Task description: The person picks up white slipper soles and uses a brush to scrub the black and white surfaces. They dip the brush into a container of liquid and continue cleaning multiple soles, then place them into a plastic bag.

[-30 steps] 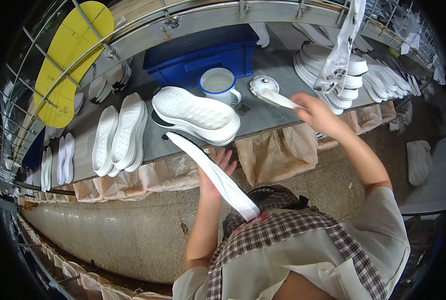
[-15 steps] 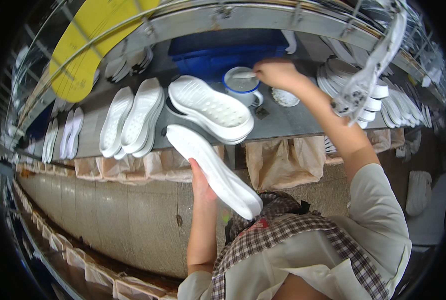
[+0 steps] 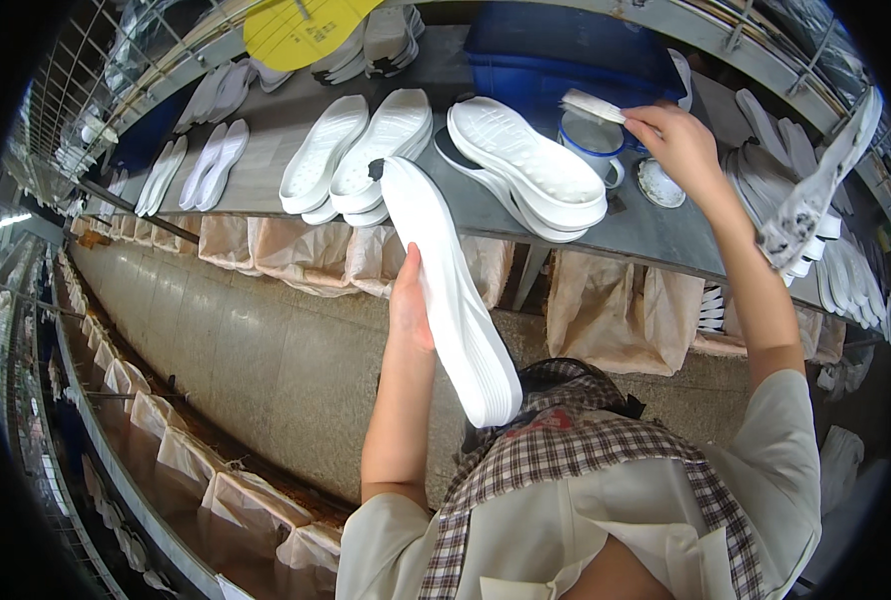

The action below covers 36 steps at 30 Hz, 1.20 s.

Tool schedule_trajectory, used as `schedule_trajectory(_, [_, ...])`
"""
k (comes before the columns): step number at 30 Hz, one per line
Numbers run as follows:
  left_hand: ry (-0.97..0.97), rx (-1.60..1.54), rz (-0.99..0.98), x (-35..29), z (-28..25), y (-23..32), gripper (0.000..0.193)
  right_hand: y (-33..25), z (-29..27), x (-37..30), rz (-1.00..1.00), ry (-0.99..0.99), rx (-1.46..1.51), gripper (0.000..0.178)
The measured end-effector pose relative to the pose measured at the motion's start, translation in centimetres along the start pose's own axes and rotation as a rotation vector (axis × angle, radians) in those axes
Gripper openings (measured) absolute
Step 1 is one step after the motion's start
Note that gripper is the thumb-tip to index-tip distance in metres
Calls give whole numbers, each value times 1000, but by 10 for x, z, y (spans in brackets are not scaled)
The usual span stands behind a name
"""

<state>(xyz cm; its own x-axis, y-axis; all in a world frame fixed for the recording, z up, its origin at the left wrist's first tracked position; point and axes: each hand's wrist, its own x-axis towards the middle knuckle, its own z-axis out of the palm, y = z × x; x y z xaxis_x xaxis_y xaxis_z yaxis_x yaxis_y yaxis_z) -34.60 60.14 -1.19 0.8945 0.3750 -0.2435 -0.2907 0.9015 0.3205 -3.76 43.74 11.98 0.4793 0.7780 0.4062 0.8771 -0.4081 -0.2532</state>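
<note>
My left hand (image 3: 410, 302) is closed around the side of a white shoe sole (image 3: 454, 310), tilted in front of the bench with its ridged side wall showing. A black patch shows at the sole's far end. In my right hand (image 3: 680, 146) is a small brush (image 3: 596, 106) with pale bristles, pinched by its handle. The brush is over the rim of a white enamel mug (image 3: 609, 172) with a blue edge, which holds greyish liquid. Stacked white soles (image 3: 531, 160) lie on the bench left of the mug.
Behind the mug stands a blue bin (image 3: 576, 55). More white soles (image 3: 326, 155) line the grey bench (image 3: 266, 190) leftward. A small round dish (image 3: 660, 184) sits right of the mug. Lined bins (image 3: 621, 310) hang below the bench edge; a spotted white strip (image 3: 821, 190) dangles at right.
My right hand has lifted the brush from inside the mug to above its rim. My left hand has turned the sole more upright, showing its side wall. The view has shifted leftward.
</note>
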Motion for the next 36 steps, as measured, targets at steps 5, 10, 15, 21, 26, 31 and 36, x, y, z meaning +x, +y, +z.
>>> schedule_trajectory(5, [35,9,14,-5,-2,7,48,-79,1,-69,-256,-90,611,20])
schedule_trajectory(10, [90,52,2,-13,9,7,49,-121,24,-101,-457,-63,510,25])
schedule_trajectory(15, [292,90,115,-18,8,5,44,-139,32,-102,-565,26,426,24])
schedule_trajectory(21, [-106,-48,37,-22,0,10,44,-145,28,-100,-519,14,385,24])
schedule_trajectory(26, [123,76,94,-24,-2,8,43,-146,29,-99,-575,1,381,22])
schedule_trajectory(31, [180,122,181,-25,-7,7,43,-148,30,-104,-583,-36,410,21])
schedule_trajectory(36, [161,143,227,-24,-12,10,40,-148,37,-101,-547,-46,446,21])
